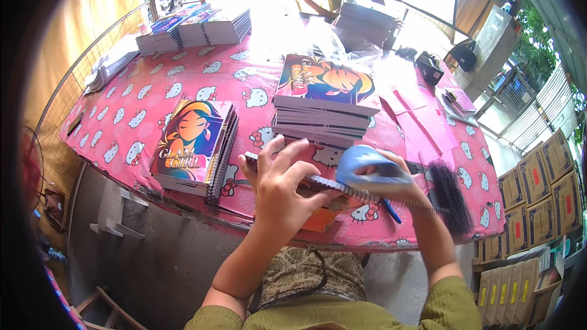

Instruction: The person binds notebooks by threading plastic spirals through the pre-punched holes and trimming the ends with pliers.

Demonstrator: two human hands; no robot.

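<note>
Left hand (282, 188) pinches a notebook (351, 192); right hand (408, 177) grips a blurred blue object (358, 159). Notebook stack (191, 140) at left looks coiled, done; held one seems unfinished, loose coils (451, 198) right.

The pink-covered worktop (125, 123) bears a repeating print of white cartoon cats with red bows. Stacked rectangular paper notebooks (191, 131) show orange, pink and dark-blue covers. The blurred rounded object (361, 168) is blue; the bristly coils (451, 198) are black.

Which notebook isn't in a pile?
The notebook held up edge-on in the left hand; the other notebooks are stacked in piles on the pink table.
</note>
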